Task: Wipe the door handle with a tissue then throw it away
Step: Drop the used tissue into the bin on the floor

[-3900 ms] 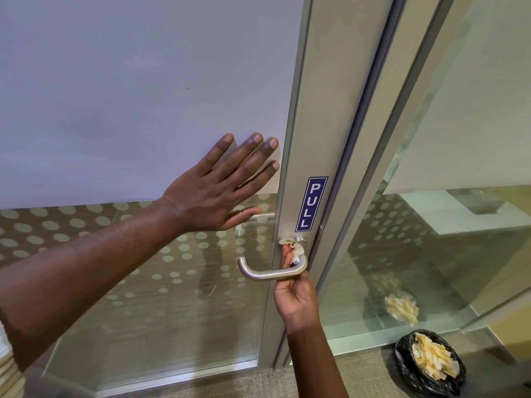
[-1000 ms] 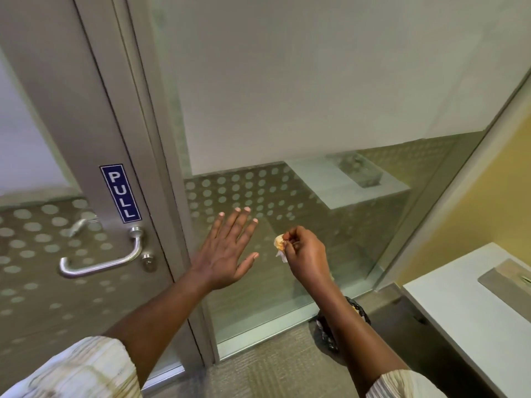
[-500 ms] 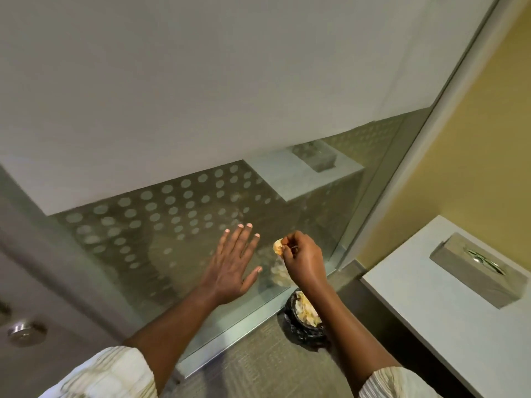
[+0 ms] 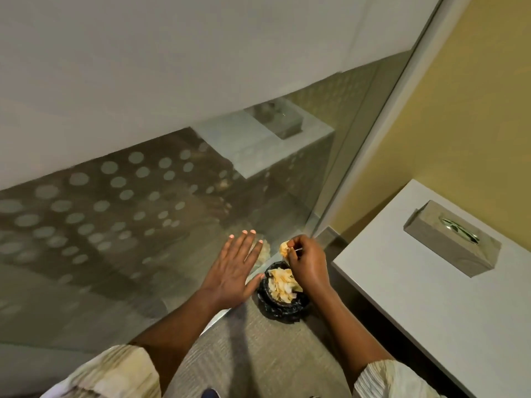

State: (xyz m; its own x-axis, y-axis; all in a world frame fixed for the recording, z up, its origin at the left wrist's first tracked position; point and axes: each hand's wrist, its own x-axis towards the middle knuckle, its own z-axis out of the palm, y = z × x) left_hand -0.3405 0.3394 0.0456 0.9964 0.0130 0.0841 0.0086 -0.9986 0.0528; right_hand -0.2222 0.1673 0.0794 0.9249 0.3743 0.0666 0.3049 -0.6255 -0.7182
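Note:
My right hand (image 4: pixel 309 262) pinches a small crumpled tissue (image 4: pixel 284 249) between thumb and fingertips, held just above the far rim of a small bin lined with a black bag (image 4: pixel 280 307). Several used tissues (image 4: pixel 281 284) fill the bin. My left hand (image 4: pixel 232 271) is flat with its fingers spread, hovering to the left of the bin in front of the glass panel. The door handle is out of view.
A frosted glass panel with a dotted band (image 4: pixel 115 202) runs across the left and back. A white counter (image 4: pixel 448 285) on the right carries a metal tissue box (image 4: pixel 451 238). A yellow wall (image 4: pixel 471 116) rises behind it. Carpet (image 4: pixel 258 354) covers the floor.
My view has swung right and down, away from the door and its handle. My right hand has carried the tissue from the handle to just over the bin; my left hand came off the door.

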